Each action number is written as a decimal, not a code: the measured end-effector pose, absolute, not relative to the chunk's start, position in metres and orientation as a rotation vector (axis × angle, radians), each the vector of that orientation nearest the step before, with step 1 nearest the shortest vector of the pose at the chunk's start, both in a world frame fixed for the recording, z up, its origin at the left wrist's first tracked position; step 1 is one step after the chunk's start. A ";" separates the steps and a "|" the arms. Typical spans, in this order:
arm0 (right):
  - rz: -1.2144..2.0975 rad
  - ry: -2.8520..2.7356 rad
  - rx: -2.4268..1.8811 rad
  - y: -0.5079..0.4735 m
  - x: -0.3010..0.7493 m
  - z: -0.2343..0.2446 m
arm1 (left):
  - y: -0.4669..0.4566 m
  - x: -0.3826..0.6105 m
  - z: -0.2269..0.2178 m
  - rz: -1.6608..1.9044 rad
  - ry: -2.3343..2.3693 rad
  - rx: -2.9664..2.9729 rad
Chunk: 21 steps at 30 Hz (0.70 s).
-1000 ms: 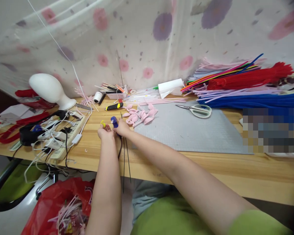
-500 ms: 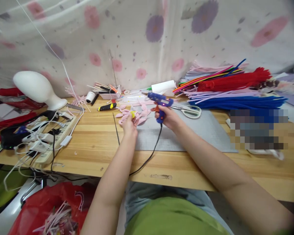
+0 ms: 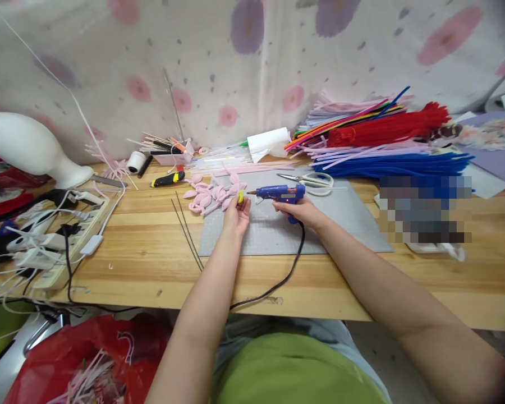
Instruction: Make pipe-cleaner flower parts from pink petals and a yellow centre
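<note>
In my left hand (image 3: 237,217) a small yellow piece (image 3: 240,197) is pinched between the fingertips; its exact kind is too small to make out. My right hand (image 3: 299,211) is wrapped round the handle of a blue hot glue gun (image 3: 280,193), which lies level with its nozzle pointing left, close to the yellow piece. Whether nozzle and piece touch I cannot tell. Just left of and behind my left hand lie pink fuzzy petal-shaped loops (image 3: 201,200). Beneath both hands is a grey cutting mat (image 3: 265,238). The gun's black cord (image 3: 292,273) runs down over the table edge.
White-handled scissors (image 3: 317,183) rest on the mat's back edge. Bundles of blue pipe cleaners (image 3: 387,166) and red ones (image 3: 387,130) lie at back right. A yellow-black utility knife (image 3: 168,179), two dark wires (image 3: 188,233) and a cabled power strip (image 3: 73,244) are on the left.
The glue gun has turned from tilted to level, its nozzle now by the yellow piece. My left hand has come away from the pink loops with the yellow piece. The view has shifted right.
</note>
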State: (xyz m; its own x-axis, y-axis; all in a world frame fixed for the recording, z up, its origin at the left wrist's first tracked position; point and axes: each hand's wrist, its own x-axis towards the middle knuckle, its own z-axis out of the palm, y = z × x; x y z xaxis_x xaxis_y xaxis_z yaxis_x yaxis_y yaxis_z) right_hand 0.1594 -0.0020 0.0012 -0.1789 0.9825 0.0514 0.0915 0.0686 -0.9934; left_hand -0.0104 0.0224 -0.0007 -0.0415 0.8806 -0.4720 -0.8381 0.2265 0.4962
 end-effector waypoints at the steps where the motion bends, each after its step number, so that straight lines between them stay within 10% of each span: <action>1: 1.205 -1.449 -1.180 -0.002 0.158 0.000 | 0.022 -0.012 0.000 1.362 0.796 0.049; 21: 0.985 -1.530 -1.299 0.001 0.157 -0.013 | 0.014 -0.005 0.005 1.408 0.905 0.090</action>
